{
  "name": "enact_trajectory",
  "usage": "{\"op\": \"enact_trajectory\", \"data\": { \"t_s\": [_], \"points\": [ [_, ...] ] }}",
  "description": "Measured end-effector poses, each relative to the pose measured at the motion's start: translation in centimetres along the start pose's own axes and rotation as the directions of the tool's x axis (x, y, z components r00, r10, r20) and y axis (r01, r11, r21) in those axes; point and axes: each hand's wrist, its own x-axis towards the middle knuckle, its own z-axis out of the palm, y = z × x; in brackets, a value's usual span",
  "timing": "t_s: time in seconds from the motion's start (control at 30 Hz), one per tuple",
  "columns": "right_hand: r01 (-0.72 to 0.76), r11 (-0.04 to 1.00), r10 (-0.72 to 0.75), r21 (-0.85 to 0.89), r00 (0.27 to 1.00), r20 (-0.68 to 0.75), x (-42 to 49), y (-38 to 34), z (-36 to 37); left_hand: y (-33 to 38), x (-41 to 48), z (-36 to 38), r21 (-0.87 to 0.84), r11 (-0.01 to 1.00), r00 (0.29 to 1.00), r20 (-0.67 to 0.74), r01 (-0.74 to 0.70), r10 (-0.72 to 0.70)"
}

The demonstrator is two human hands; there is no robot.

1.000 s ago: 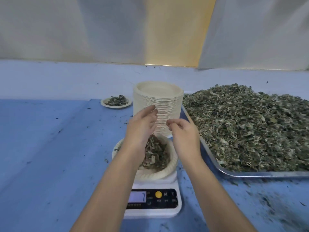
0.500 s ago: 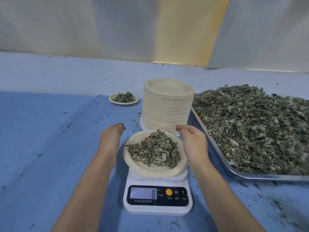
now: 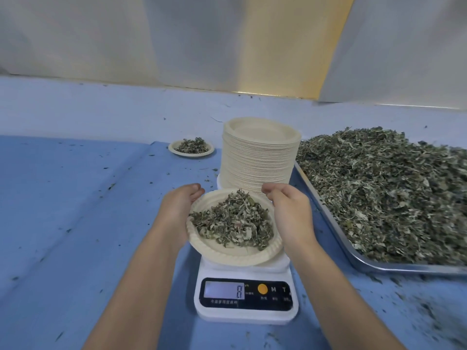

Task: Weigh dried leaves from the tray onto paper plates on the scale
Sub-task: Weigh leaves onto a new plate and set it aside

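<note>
A paper plate (image 3: 235, 257) heaped with dried leaves (image 3: 233, 223) is over the white digital scale (image 3: 246, 310), whose display reads 8. It sits slightly left of the platform, and whether it still rests there is unclear. My left hand (image 3: 177, 210) cups the plate's left rim, its palm partly hidden under the edge. My right hand (image 3: 290, 210) holds the right rim with curled fingers. A metal tray (image 3: 326, 208) piled with dried leaves (image 3: 384, 193) lies to the right.
A tall stack of empty paper plates (image 3: 260, 157) stands just behind the scale, close to my fingertips. A filled plate (image 3: 191, 147) sits at the back left. Leaf crumbs are scattered over the blue table cover (image 3: 75, 210).
My hands came down from above the leaves to either side of the plate and closed in on its rim. The plate has shifted a little left and nearer me.
</note>
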Motion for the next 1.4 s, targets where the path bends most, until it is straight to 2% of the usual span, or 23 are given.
{"op": "enact_trajectory", "data": {
  "t_s": [0.17,0.33,0.47,0.6,0.7,0.83,0.93,1.03,1.2,1.3,1.4],
  "points": [
    [0.064,0.997,-0.061,-0.039,0.996,0.07,0.3,-1.7,2.1,1.6,0.4,-1.9,0.19,0.981,0.999,-0.045,0.035,-0.027],
    [0.143,0.977,-0.112,-0.157,0.976,0.188,1.0,-3.4,5.5,3.1,1.6,-4.7,0.129,0.992,0.998,-0.06,0.014,-0.006],
    [0.269,0.92,-0.19,-0.286,0.942,0.277,1.5,-4.0,8.4,3.5,4.0,-7.1,0.089,0.996,0.973,-0.228,-0.027,0.046],
    [0.309,0.883,-0.169,-0.354,0.911,0.375,2.2,-4.2,11.2,3.0,6.8,-7.9,-0.064,0.986,0.873,-0.476,-0.154,0.105],
    [0.365,0.828,-0.148,-0.426,0.874,0.462,3.0,-3.8,12.6,2.1,8.8,-7.4,-0.148,0.964,0.776,-0.626,-0.219,0.08],
    [0.497,0.698,-0.12,-0.515,0.79,0.601,4.4,-3.0,13.9,1.2,11.2,-6.3,-0.103,0.966,0.699,-0.709,-0.236,0.095],
    [0.532,0.703,-0.06,-0.472,0.706,0.706,5.3,-2.5,14.9,1.1,12.8,-5.7,-0.042,0.964,0.673,-0.724,-0.261,0.151],
    [0.512,0.747,-0.056,-0.424,0.685,0.727,5.8,-2.0,16.2,1.3,14.2,-5.1,0.063,0.972,0.68,-0.704,-0.227,0.205],
    [0.443,0.811,-0.079,-0.382,0.73,0.679,6.7,-1.7,17.8,1.7,15.6,-4.5,0.286,0.952,0.742,-0.613,-0.111,0.271],
    [0.48,0.742,-0.058,-0.468,0.741,0.669,7.2,-1.2,18.4,2.0,16.1,-4.3,0.353,0.932,0.805,-0.53,-0.076,0.266],
    [0.5,0.653,-0.027,-0.569,0.766,0.642,7.8,-0.7,18.9,2.2,16.8,-4.6,0.29,0.951,0.877,-0.422,-0.11,0.23]
  ]
}}
